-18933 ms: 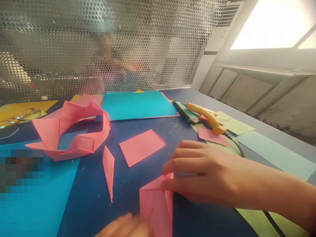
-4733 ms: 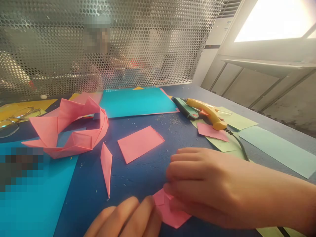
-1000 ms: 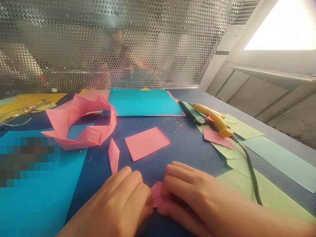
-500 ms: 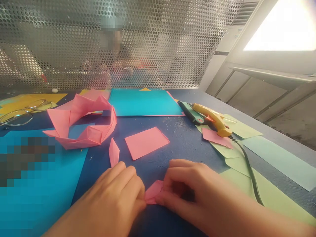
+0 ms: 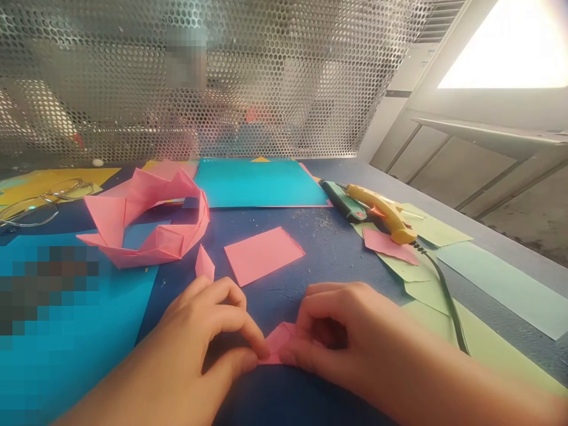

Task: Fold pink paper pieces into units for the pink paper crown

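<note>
Here, left hand point(image 5: 195, 319) and right hand point(image 5: 361, 328) both pinch creased, angular pink paper point(image 5: 278, 340)

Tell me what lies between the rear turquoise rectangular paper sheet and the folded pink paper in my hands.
In the head view, a pink paper rectangle lies between the turquoise sheet and the folded pink paper, with blue tabletop showing around it.

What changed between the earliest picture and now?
The folded pink paper is now smaller, held by left hand and right hand. The left hand moved forward, hiding the pink paper diamond's lower end. The pink paper ring and yellow glue gun stayed put.
</note>
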The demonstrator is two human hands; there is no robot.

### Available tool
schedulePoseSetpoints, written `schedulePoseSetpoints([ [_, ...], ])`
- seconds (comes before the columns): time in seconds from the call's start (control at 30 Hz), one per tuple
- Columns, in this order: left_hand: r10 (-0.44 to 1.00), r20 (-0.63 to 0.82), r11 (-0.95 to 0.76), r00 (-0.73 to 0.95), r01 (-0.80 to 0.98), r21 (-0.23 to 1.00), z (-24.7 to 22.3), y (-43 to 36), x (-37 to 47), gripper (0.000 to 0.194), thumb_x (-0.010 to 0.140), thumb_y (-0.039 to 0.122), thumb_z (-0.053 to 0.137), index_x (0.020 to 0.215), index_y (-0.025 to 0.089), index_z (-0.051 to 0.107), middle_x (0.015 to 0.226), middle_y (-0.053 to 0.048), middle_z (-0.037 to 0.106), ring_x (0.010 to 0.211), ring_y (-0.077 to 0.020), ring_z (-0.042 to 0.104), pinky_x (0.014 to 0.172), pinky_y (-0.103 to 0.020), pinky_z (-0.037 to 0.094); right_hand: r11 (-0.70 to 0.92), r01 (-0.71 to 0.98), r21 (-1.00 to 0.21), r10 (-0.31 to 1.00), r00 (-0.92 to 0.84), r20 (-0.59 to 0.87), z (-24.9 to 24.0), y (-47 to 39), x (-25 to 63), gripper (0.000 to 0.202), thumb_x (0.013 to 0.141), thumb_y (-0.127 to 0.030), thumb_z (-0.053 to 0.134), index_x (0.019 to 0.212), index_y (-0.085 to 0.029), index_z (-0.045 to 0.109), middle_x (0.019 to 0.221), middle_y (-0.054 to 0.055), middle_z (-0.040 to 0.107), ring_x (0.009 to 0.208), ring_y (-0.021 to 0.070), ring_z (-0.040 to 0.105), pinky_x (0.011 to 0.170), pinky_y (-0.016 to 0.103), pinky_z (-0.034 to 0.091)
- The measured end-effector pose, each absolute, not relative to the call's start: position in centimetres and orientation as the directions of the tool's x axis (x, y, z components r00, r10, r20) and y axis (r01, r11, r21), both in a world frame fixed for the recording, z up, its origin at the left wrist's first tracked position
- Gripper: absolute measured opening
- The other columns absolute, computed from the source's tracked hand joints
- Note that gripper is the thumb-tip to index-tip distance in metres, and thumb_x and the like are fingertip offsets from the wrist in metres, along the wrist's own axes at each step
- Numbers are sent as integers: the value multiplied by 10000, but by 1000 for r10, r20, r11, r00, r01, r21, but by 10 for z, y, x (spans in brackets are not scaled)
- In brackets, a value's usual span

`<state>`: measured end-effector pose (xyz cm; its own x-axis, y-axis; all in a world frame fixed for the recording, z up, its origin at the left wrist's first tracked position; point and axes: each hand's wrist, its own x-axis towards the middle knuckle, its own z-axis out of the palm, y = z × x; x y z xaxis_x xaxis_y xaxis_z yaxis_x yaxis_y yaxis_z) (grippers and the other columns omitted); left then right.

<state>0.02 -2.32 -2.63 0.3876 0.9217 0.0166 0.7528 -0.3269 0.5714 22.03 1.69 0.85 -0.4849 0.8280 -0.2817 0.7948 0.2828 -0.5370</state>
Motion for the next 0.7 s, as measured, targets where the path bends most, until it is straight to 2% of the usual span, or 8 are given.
schedulePoseSetpoints([
  [0.07,926,-13,-302,378,758,579,-27,-22,-1,174,884,304,566,855,451,655,973,98,622,1009,-149,641,963,-464,553,289,785,-547,828,-492,-268,7,16,222,255,789,-366,704,614,-200,619,589,-34,560,521,102,446,471,203,317],
  [0.13,926,-42,-280,376,757,590,-26,-22,-1,182,878,301,564,854,456,657,970,97,618,1006,-148,637,970,-466,547,291,782,-551,830,-493,-261,6,17,224,245,794,-355,702,621,-198,630,585,-35,556,520,100,445,471,202,319],
  [0.27,926,-48,-275,375,754,597,-24,-20,-1,182,865,287,562,849,438,660,970,91,616,984,-129,635,890,-355,580,294,784,-548,838,-486,-246,7,23,228,254,805,-353,706,621,-195,631,580,-41,525,520,95,433,473,197,320],
  [0.4,914,-25,-315,405,749,583,-23,-18,-2,176,853,267,574,855,423,654,958,100,625,946,-110,644,855,-306,583,335,738,-585,810,-543,-221,9,26,230,236,808,-297,694,618,-192,604,565,-54,500,501,85,420,463,190,318],
  [0.53,902,112,-408,416,742,532,-21,-17,2,92,811,262,629,811,343,672,862,57,631,872,-134,644,776,-262,580,328,695,-640,782,-579,-229,12,25,230,112,806,-198,685,707,-206,634,598,-67,515,528,84,442,482,180,341],
  [0.6,888,223,-460,403,747,481,-19,-17,7,43,805,318,646,780,307,680,786,30,609,857,-163,633,769,-286,578,292,693,-659,785,-568,-249,15,24,230,129,830,-215,685,710,-209,639,616,-64,529,547,88,456,491,180,353],
  [0.7,870,327,-481,369,778,403,-15,-18,14,119,808,395,644,748,299,681,720,20,568,853,-184,617,779,-319,573,216,711,-670,789,-531,-309,19,23,229,171,825,-262,733,689,-204,647,677,-53,584,580,92,500,516,186,389],
])
